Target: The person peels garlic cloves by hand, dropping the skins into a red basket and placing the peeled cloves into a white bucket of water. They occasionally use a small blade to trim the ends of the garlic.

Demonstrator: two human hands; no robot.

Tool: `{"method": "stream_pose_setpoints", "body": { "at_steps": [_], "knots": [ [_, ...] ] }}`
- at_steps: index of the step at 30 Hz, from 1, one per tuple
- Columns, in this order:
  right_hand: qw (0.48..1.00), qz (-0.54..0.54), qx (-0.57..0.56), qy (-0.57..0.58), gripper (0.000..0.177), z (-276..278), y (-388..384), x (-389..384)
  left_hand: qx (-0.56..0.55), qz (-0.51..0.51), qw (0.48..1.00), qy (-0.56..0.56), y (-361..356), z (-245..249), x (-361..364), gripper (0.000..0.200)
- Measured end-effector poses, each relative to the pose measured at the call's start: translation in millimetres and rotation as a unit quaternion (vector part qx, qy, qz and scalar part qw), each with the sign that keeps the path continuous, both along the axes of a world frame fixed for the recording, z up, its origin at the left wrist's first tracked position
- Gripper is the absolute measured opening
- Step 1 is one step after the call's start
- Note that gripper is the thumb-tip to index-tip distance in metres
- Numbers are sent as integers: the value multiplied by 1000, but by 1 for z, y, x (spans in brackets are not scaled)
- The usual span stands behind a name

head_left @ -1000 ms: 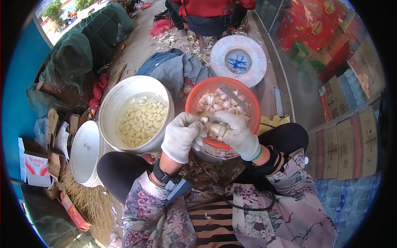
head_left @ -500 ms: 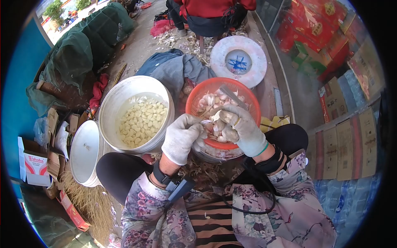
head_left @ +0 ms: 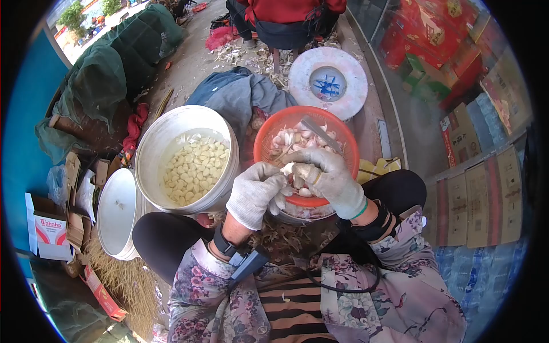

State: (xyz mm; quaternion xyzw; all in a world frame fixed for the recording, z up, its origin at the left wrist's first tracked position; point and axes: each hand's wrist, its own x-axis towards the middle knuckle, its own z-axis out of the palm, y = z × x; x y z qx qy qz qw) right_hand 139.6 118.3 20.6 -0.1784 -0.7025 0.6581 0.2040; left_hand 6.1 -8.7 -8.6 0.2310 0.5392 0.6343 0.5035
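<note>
My left hand (head_left: 254,193) and my right hand (head_left: 331,180), both in whitish work gloves, meet over the front of an orange-red plastic basket (head_left: 260,134). A pale garlic clove (head_left: 287,169) shows between their fingertips, and both hands are closed on it. Unpeeled garlic cloves (head_left: 289,137) fill the basket, with a flat grey blade-like tool (head_left: 321,132) lying across them. To the left stands a white bucket (head_left: 147,143), where peeled cloves (head_left: 194,168) lie in water. The fingers partly hide the clove.
A white lidded tub (head_left: 117,214) stands left of the bucket, above a straw broom (head_left: 123,280). Beyond the basket are a round white stool (head_left: 354,86) and grey-blue cloth (head_left: 240,94). A person in red (head_left: 291,11) sits ahead. Cardboard boxes (head_left: 486,200) line the right side.
My hands have drawn together, and the pale clove now shows more clearly between the fingertips. My left hand has shifted slightly right. The view has moved a little.
</note>
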Motion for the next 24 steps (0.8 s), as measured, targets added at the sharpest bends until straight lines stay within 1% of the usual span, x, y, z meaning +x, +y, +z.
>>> {"method": "stream_pose_setpoints", "body": {
  "at_steps": [1,4,7,10,13,16,19,22,24],
  "knots": [
    [1000,-8,19,3,16,1,0,0,0,4,1000,3,0,2,0,14],
    [993,17,90,-69,15,-3,8,1,-4,15,1000,11,0,3,-1,14],
    [996,7,54,-70,15,-4,7,2,-7,15,1000,5,-1,1,-2,15],
    [994,-13,90,-53,15,-6,3,2,-17,-6,1000,-7,1,6,2,17],
    [987,-35,156,-15,16,-17,-3,2,-19,-23,999,-32,2,5,4,17],
    [982,-21,182,-33,17,-8,-4,4,-4,-33,998,-53,3,0,2,16],
    [975,-29,222,-9,16,-4,-7,7,1,-38,998,-58,2,0,1,16],
    [972,-35,232,-16,16,-4,-6,8,-1,-44,997,-56,0,3,1,15],
    [978,-38,206,-9,17,-9,-6,8,0,-46,997,-57,0,3,1,15]
  ]
}}
